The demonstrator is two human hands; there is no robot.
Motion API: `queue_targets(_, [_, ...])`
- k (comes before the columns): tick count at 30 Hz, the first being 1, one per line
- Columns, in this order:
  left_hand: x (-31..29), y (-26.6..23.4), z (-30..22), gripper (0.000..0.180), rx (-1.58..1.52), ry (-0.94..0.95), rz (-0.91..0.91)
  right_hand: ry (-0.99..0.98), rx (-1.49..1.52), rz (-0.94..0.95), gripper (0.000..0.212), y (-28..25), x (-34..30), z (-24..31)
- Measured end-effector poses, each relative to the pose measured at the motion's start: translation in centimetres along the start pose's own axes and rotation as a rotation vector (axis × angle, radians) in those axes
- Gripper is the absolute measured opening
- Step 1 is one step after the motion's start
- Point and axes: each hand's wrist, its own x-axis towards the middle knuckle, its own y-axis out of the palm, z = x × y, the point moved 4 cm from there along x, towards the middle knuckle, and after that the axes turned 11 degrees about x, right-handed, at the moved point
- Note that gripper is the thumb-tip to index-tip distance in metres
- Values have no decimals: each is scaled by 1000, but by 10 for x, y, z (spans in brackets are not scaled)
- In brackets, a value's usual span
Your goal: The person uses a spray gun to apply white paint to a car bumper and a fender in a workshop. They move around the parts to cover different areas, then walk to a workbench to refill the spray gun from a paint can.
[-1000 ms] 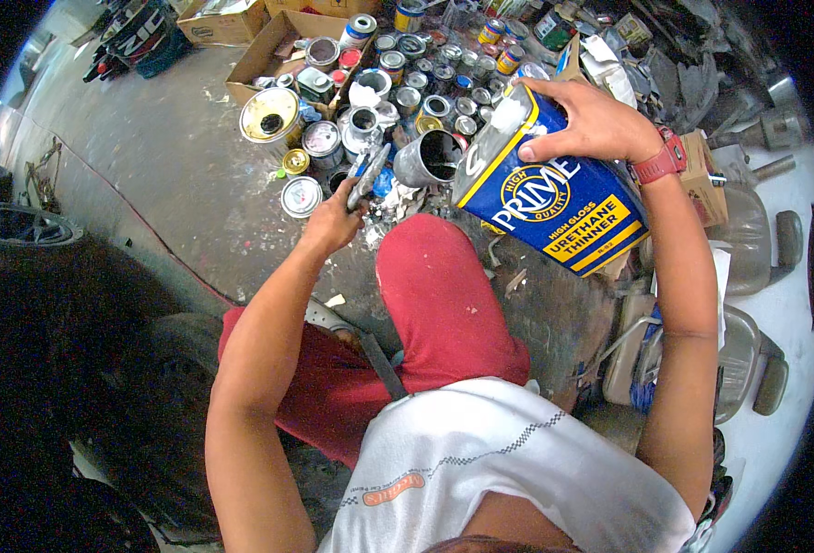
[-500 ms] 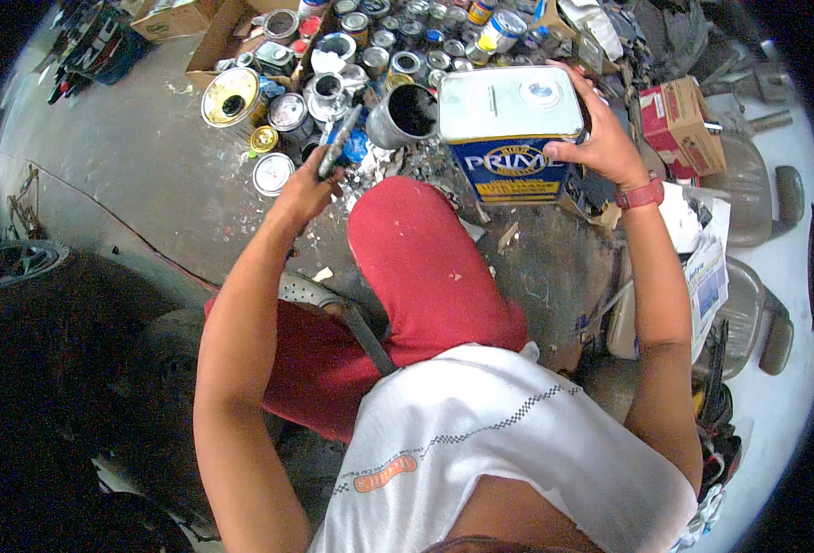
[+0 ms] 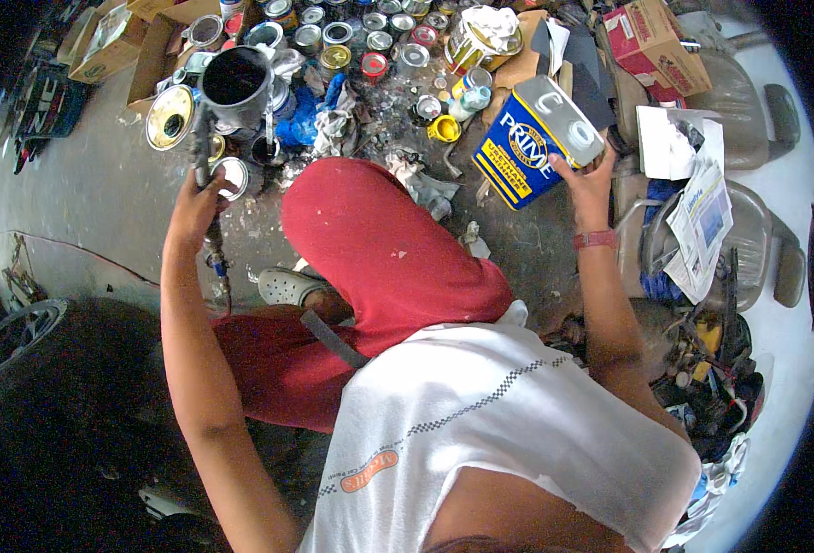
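Observation:
My left hand [image 3: 193, 210] is wrapped round the handle of a spray gun [image 3: 203, 146], which is held up at the left with a hose fitting hanging below. The gun's grey cup [image 3: 243, 112] sits on top, its mouth uncovered and its inside dark. On the right, my right hand [image 3: 593, 189] grips a rectangular thinner can [image 3: 528, 147], blue and yellow with a pale metal top. The can is tilted, and my thumb presses on its near side. Gun and can are well apart. My fingers behind the can are partly hidden.
Several paint tins [image 3: 337, 57] crowd the floor ahead, with crumpled blue and white rags [image 3: 338, 129] among them. A yellow-rimmed can [image 3: 171, 118] stands by the gun. Cardboard boxes [image 3: 110, 41] lie far left, a red and brown box [image 3: 655, 46] far right. Grey chairs [image 3: 748, 120] line the right.
The spray gun has moved left and up, away from the can. The thinner can has come down and tilted, still in my right hand. The whole view has shifted too.

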Motion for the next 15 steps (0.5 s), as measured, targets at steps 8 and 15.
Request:
queue_targets(8, [-39,-45,-7,46,-52,11,-100,-27,-284,-110,114,-16,-7,-115])
queue_targets(15, [-84,-77,8,49,-88,-62,-144,-11,-251,-100,117,-30,-5,-208])
